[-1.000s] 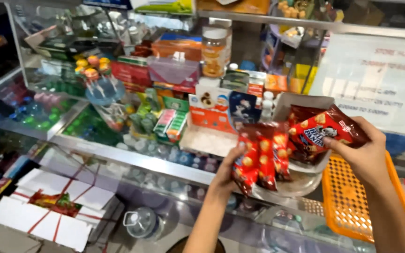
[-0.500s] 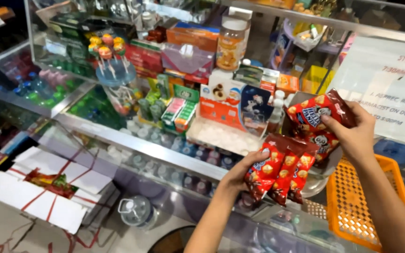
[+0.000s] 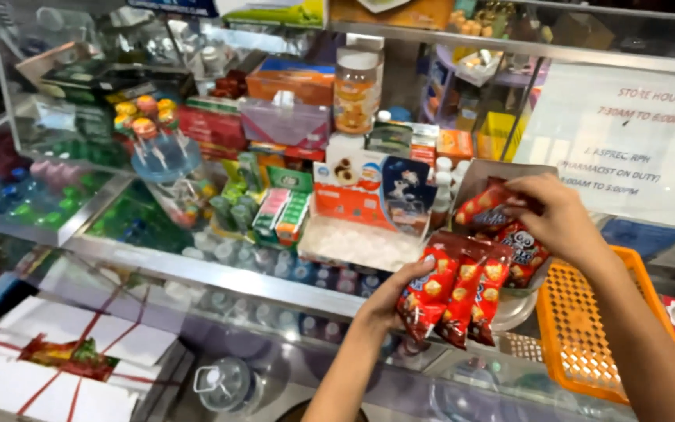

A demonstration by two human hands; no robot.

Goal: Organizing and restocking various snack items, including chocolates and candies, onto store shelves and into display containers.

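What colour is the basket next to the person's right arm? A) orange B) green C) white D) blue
A: the plastic mesh basket beside the right hand and forearm is bright orange, sitting on the glass counter to the right of the red snack packets.

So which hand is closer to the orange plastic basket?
Right. The right hand grips red snack packs just left of and above the orange basket. The left hand holds other red packets farther left.
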